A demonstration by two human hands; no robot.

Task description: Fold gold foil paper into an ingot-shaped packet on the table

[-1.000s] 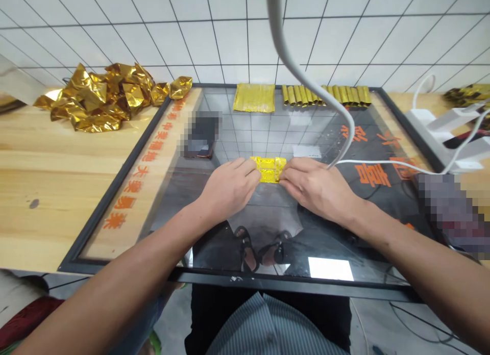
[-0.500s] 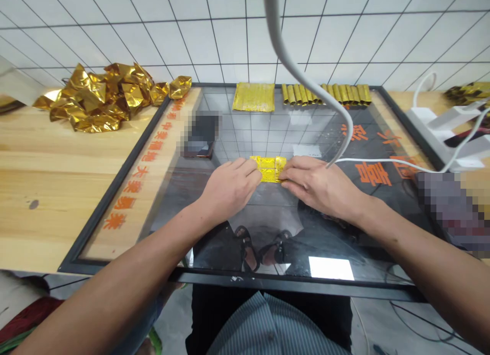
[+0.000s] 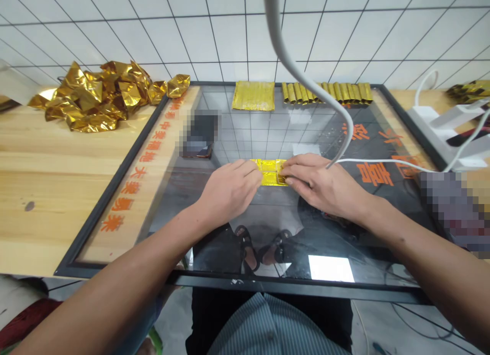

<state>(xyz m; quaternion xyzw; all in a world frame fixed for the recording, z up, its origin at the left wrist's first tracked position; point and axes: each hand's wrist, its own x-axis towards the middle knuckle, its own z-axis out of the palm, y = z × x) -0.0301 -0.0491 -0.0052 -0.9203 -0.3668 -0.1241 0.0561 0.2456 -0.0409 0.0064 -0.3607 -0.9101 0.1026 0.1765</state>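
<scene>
A shiny gold foil paper lies creased on the dark glass panel in front of me. My left hand has its fingers closed on the paper's left end. At the other end, my right hand pinches the right edge, where a corner is folded up and shows a darker gold side. The fingertips of both hands hide parts of the paper's ends.
Flat gold sheets and a row of rolled gold papers lie along the panel's back edge. Folded gold foil pieces pile up at left. A phone, a white cable and a power strip are nearby.
The right end of the gold paper now has a corner folded up under my right fingers. My left hand has stayed nearly in place.
</scene>
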